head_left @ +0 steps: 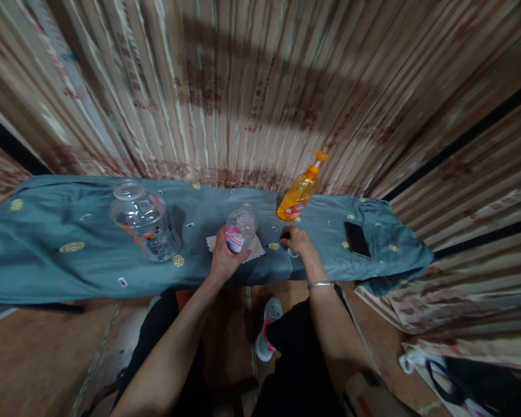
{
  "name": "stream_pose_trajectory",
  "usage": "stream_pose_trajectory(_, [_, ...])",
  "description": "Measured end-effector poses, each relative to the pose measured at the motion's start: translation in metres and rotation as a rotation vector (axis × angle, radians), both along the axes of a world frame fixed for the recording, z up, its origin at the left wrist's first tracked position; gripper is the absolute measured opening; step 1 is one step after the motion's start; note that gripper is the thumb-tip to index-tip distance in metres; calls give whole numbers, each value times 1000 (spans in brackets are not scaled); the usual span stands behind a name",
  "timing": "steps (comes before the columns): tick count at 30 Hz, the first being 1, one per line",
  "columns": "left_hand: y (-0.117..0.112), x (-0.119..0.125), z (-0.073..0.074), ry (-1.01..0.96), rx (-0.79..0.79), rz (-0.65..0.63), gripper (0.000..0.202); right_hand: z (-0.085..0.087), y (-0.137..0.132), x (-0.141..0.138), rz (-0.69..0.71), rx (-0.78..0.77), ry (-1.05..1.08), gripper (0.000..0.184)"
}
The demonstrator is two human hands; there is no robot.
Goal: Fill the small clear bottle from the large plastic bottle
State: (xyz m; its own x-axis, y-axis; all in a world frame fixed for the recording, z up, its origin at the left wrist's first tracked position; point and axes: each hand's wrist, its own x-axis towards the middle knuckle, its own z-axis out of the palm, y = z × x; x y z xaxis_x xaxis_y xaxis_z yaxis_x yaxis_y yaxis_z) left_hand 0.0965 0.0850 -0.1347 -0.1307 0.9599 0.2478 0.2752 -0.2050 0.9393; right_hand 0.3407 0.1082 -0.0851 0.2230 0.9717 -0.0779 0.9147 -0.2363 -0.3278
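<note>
A clear bottle (248,219) with a pink and white label stands on a white scallop-edged cloth or napkin (257,250); no cap shows on its neck. My left hand (226,255) is closed around its lower side. To the right, my right hand (301,240) is down at the table, its fingers pinched at a small dark thing (285,235) too small to name. Just below those fingers lies a small clear round piece (292,253), partly hidden by the hand. An orange pump bottle (298,196) stands just behind my right hand.
A large clear wide-mouthed jar (145,223) stands on the left of the narrow table, which has a blue-green patterned cloth (208,272). A black phone (357,239) lies on the right. Pleated curtains (243,87) hang behind; a dark bag (473,376) sits at lower right.
</note>
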Motion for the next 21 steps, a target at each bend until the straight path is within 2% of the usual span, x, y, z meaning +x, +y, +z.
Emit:
stream_pose_trajectory(3, [0, 0, 2, -24, -1, 15, 94, 7, -4, -13, 43, 97, 82, 53])
stream_pose_trajectory(4, [1, -1, 2, -32, 1, 24, 95, 9, -6, -21, 90, 170, 213, 56])
stream_pose_trajectory(5, [1, -1, 2, -39, 3, 34, 96, 11, -9, -31, 167, 216, 391, 59])
stream_pose_trajectory(7, [3, -2, 2, -53, 9, 50, 97, 12, -15, -54, 342, 205, 689, 68])
stream_pose_trajectory(10, [4, -5, -1, -66, 19, 52, 96, 10, -25, -90, 518, 173, 803, 78])
stream_pose_trajectory(12, [3, -7, -2, -70, 26, 48, 96, 6, -30, -108, 494, 157, 800, 77])
stream_pose_trajectory(15, [1, -11, -2, -76, 53, 35, 96, 0, -31, -122, 413, 188, 793, 64])
stream_pose_trajectory(20, [-12, -24, 4, -97, 129, -5, 111, -1, -18, -112, 324, 288, 788, 48])
stream_pose_trajectory(21, [-16, -30, 8, -98, 142, 5, 109, -1, -14, -106, 290, 320, 774, 47])
